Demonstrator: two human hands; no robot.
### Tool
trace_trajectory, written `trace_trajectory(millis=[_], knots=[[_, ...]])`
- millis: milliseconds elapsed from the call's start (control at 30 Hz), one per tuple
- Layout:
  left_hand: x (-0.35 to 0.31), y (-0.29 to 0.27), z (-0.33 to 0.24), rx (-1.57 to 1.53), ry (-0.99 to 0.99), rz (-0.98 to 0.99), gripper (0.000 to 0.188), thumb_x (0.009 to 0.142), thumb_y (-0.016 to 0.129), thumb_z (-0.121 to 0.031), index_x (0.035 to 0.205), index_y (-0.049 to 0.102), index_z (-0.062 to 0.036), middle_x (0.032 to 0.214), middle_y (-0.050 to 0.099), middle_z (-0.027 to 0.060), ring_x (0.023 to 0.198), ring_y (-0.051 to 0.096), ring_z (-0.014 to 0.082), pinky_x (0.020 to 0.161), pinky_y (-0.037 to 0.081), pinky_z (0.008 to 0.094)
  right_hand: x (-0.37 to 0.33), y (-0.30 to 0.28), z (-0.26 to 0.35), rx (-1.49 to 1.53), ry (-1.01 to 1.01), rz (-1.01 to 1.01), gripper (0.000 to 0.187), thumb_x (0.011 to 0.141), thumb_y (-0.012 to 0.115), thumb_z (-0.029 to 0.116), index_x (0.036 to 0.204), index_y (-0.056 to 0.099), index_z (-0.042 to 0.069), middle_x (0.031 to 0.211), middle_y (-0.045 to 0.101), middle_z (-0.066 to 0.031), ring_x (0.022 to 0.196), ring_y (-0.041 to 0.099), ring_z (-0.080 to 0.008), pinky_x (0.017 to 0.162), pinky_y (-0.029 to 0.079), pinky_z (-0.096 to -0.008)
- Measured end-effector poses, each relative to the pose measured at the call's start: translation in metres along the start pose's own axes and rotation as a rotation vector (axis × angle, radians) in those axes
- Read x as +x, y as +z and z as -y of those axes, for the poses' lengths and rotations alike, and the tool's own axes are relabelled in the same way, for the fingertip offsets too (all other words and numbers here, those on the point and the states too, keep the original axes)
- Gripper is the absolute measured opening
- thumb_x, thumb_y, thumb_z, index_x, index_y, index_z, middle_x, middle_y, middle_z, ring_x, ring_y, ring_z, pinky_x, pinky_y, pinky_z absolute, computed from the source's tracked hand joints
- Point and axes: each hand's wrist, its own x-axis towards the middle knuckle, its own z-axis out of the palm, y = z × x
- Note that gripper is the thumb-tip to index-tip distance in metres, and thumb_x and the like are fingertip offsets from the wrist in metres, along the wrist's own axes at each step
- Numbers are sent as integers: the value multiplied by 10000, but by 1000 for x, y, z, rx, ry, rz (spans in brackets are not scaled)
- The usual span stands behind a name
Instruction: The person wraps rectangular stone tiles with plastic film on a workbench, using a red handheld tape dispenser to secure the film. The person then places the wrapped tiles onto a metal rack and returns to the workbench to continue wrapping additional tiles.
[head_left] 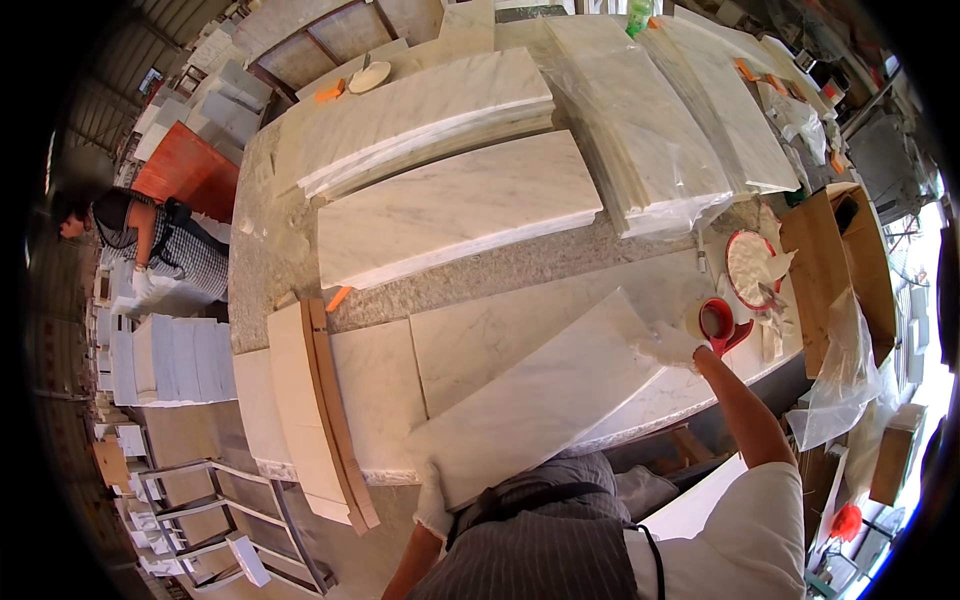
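Lengthwise, slab (540, 390) aslant, far end rightward

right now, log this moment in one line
slab: slanting over edge of bench | left hand: at slab's near end | right hand: at slab's far end | tape dispenser: near right hand

Held marble slab (535, 395) covering part of flat marble slab (485, 335) beneath. Left gloved hand's (433, 506) fingers partly hiding at held slab's end; right gloved hand's (668, 347) fingers blending indistinctly into pale stone. Top edge cutting off green bottle (638, 16); bottom edge cropping left forearm (411, 564). Dark blur obscuring co-worker's (165, 232) head.
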Motion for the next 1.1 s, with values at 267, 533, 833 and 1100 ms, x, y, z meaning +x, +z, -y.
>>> trace_trajectory(millis=[267,533,833,1100], knots=[[15,-14,-64,164,-124,-15,783,881,530,-699,1391,464,-109,1254,626,90,1058,645,233,785,571,363,5,21,4,679,-102,104,729,924,620,512,1429,468,8,1456,489,-102,1331,431,-221,1083,342,-364],[9,14,-150,319,-289,-42,743,882,545,-685,1383,476,-140,1268,604,111,1114,608,267,839,539,482,-22,32,34,750,202,152,644,957,575,455,1421,464,23,1435,500,-72,1335,425,-204,1116,304,-349],[29,45,-253,645,-809,-240,794,851,520,-749,1329,516,-115,1275,574,129,1120,573,341,862,515,588,-67,57,19,1243,518,337,530,956,574,418,1266,531,-9,1092,631,-106,1013,625,-210,833,547,-359],[50,63,-290,757,-857,-192,714,952,402,-674,1134,570,-4,862,598,158,643,574,300,634,554,469,-48,8,49,1154,725,451,481,945,572,460,1268,537,104,1136,631,-99,1000,655,-254,838,581,-454]])
